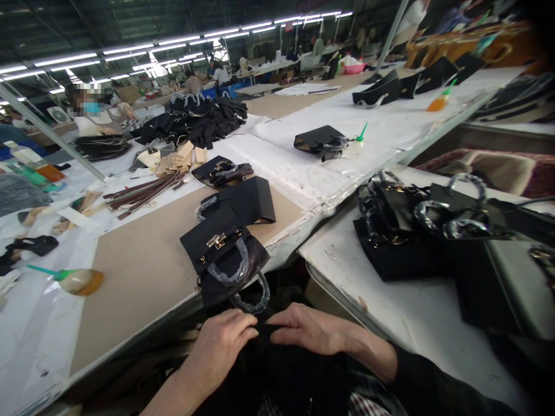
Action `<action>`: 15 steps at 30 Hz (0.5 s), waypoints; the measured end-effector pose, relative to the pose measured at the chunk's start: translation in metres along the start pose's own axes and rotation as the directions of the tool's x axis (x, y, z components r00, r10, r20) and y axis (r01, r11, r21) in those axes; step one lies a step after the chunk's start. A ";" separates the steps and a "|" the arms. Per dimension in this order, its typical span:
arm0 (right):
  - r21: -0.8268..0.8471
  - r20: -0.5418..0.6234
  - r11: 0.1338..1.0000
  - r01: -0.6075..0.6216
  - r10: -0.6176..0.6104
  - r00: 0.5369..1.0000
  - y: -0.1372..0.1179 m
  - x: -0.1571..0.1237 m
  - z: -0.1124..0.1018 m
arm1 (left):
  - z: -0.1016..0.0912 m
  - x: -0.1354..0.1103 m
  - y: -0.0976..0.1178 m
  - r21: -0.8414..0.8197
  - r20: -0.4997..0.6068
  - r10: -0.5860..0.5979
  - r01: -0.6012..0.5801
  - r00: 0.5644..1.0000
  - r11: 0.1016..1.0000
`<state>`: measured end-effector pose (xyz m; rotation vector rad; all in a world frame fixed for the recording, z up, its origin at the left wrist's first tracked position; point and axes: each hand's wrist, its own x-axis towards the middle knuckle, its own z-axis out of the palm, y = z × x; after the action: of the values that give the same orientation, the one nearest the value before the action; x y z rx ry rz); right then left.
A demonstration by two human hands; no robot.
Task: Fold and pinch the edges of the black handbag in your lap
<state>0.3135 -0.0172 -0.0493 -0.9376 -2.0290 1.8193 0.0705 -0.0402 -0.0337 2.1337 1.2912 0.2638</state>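
Close to my body, at the table's front edge, my left hand (228,335) pinches the edge of a black bag piece (265,341) between thumb and fingers. My right hand (310,332) faces it from the other side, thumb and fingers closed on the same edge. Most of that piece merges with dark clothing, so its full shape is hidden. Just beyond my hands lies a black handbag (221,245) with a gold clasp and plastic-wrapped handles, partly over the table edge. Another black bag body (247,199) lies behind it.
A glue bottle (82,281) with a green nozzle lies at left on brown board (143,289). Wrapped-handle black bags (403,225) pile on the right table. Brown strips (143,193), black pieces (203,118) and another bag (321,138) lie farther back. A masked person (97,115) stands across.
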 end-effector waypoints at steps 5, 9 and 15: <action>0.024 0.016 1.000 -0.003 0.002 1.000 0.004 0.002 -0.001 | 0.003 0.003 -0.001 0.092 0.020 0.104 -0.105 0.994 0.990; 0.047 0.050 0.999 -0.007 0.005 0.999 0.011 0.003 -0.003 | 0.007 0.007 -0.003 0.165 0.039 0.176 -0.180 0.984 0.970; -0.007 0.144 1.000 0.020 -0.019 0.989 0.005 0.013 -0.011 | -0.005 0.013 0.001 -0.008 0.095 0.093 -0.093 0.991 0.996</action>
<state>0.3111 -0.0004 -0.0548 -0.8066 -2.1239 1.9205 0.0756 -0.0272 -0.0307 2.1795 1.1389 0.2000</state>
